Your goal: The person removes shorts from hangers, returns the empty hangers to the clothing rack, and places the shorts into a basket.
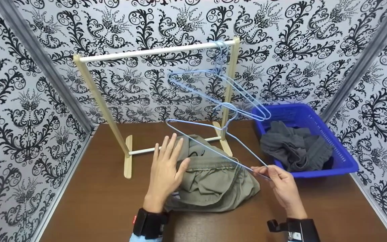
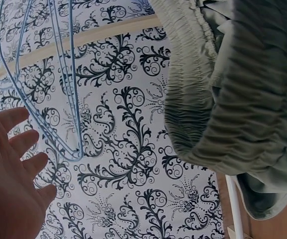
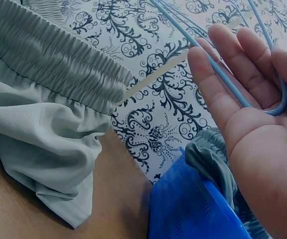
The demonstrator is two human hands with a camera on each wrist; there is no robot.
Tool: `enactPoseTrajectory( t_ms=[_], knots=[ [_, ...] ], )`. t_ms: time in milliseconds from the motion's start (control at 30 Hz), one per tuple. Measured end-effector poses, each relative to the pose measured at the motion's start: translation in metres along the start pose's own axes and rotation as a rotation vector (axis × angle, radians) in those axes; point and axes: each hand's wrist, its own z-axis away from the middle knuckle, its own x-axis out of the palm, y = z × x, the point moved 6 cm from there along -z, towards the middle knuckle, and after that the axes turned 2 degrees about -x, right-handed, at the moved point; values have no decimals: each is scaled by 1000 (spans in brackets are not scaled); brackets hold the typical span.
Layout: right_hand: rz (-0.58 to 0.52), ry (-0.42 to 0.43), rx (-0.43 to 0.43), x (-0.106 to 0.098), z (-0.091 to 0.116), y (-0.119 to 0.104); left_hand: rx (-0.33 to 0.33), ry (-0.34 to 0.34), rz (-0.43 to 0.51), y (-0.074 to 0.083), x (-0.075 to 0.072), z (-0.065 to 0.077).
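Note:
A pair of olive pants (image 1: 210, 181) with a gathered elastic waistband (image 2: 263, 99) lies bunched on the table, waist opening upward. My right hand (image 1: 282, 185) holds a light blue hanger (image 1: 200, 144) by one lower corner, thumb against the wire; in the right wrist view the bent corner (image 3: 278, 107) lies in the palm. The hanger slants over the pants, its hook toward the rack. My left hand (image 1: 166, 168) is spread with straight fingers at the left side of the pants. It appears apart from the waistband in the left wrist view.
A wooden rack (image 1: 102, 101) with a white top bar (image 1: 156, 51) stands behind. Several blue hangers (image 1: 193, 89) hang at its right end. To the right sits a blue basket (image 1: 343, 161) with dark grey clothes (image 1: 294, 144). Patterned walls enclose the brown table (image 1: 89, 201).

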Motion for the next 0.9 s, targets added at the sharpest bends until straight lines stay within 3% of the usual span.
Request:
enactPoseTrajectory(
  t_ms=[567, 900],
  knots=[
    [12, -17, 3, 12, -21, -8, -35, -98, -15, -10, 14, 4],
    [156, -12, 29, 19, -46, -19, -46, -122, -25, -16, 19, 4]
  ],
)
